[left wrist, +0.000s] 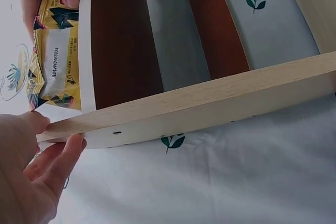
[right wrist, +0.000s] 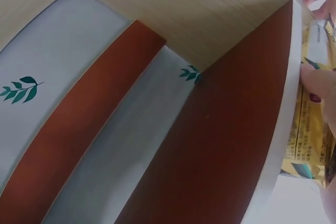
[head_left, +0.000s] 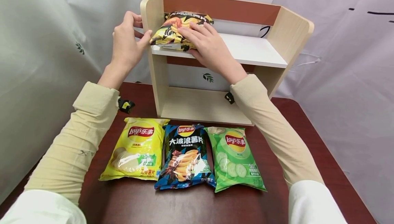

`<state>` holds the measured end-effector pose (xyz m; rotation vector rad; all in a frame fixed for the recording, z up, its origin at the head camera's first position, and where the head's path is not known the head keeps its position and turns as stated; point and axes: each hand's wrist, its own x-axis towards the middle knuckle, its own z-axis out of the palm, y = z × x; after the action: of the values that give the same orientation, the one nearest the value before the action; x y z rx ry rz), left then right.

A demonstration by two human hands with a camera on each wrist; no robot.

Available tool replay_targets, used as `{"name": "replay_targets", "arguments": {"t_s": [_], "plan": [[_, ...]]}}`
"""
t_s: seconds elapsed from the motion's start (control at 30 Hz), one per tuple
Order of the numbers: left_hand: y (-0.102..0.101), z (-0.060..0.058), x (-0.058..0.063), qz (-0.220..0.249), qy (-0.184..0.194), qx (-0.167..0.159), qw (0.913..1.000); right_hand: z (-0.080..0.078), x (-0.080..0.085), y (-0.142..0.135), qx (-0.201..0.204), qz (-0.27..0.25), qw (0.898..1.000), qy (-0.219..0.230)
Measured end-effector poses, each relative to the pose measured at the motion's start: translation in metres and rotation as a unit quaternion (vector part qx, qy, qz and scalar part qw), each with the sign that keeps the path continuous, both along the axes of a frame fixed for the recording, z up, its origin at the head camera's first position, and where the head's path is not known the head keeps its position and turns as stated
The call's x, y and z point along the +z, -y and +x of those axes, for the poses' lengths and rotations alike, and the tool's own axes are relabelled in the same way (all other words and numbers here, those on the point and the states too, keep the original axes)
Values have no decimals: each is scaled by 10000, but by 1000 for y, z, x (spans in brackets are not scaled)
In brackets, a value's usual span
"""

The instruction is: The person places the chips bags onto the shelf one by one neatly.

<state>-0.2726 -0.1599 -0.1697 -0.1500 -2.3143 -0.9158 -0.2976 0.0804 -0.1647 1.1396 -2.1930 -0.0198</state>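
Note:
A yellow-and-black bag of chips (head_left: 172,29) lies on the upper shelf board (head_left: 249,49), against the left side panel (head_left: 156,77) of a small wooden shelf. My right hand (head_left: 212,48) holds this bag, its fingers across the top. In the right wrist view, the thumb (right wrist: 315,81) presses on the bag's near side. At the panel's front edge is my left hand (head_left: 127,42). Its thumb (left wrist: 37,123) lies on one side of the panel and its fingers (left wrist: 63,166) on the other, pinching it beside a corner of the bag.
Side by side on the dark red table (head_left: 147,203), before the shelf, lie a yellow chip bag (head_left: 135,148), a blue-and-black one (head_left: 184,155) and a green one (head_left: 235,159). The shelf's lower board (head_left: 197,106) sits behind them. White curtains (head_left: 347,80) hang around the table.

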Motion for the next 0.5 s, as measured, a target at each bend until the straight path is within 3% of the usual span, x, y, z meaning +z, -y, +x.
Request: {"name": "replay_targets", "arguments": {"t_s": [0.3,0.5], "plan": [[2,0,1,-19,25,-33,10000,7,0,-3,-382,-97,9992,-87],[2,0,1,17,-25,-95,10000,17,-6,-14,-382,-410,9977,-391]]}}
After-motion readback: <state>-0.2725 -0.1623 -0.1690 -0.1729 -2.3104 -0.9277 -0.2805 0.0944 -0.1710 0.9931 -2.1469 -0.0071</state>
